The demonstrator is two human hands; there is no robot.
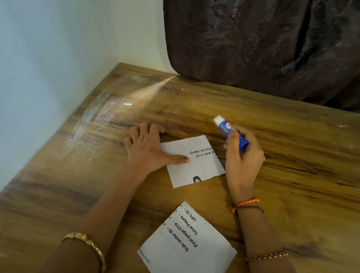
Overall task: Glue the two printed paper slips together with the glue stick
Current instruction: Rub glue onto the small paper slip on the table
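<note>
Left hand (145, 147) flat, open, pinning far slip (194, 162); right hand (242, 158) grips uncapped glue stick (230, 131) just beside it; second slip (187, 248) nearer, apart.

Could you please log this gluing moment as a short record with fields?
surface: wooden table
left hand: flat on the upper slip, thumb pinning it
upper slip: printed side up, lying flat
right hand: gripping the glue stick, held off the paper
glue stick: blue, uncapped, white tip pointing away
lower slip: untouched, nearer the person, apart from the upper slip
</note>
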